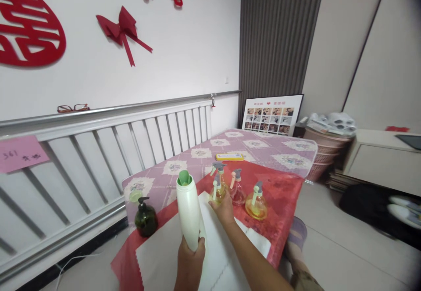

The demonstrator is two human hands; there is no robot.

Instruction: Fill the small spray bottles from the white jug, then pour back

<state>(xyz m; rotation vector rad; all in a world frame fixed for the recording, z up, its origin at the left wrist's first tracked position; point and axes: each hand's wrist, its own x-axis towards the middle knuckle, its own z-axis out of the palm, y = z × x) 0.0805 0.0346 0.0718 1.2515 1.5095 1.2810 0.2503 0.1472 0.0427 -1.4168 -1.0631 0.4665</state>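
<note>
My left hand [191, 253] is wrapped round the lower part of a tall pale-green bottle [189, 212], tilted a little, with a green piece [184, 177] in its mouth that looks like a cap or funnel. Farther out, my right hand [224, 207] grips a small clear spray bottle [216, 193] of yellowish liquid with a grey and green trigger head. Close by stand a pink-trigger spray bottle [238, 193], another spray bottle with yellow liquid [257, 211] to the right, and one partly hidden behind [220, 170]. A white cloth [164, 256] lies under my hands.
At the left stands a dark green pump bottle [146, 220], with a light green round lid [135, 196] behind it. A yellow flat case [229, 157] lies beyond the red cloth [283, 185] on the table. A radiator [144, 141] borders the left; stacked baskets [324, 150] stand right.
</note>
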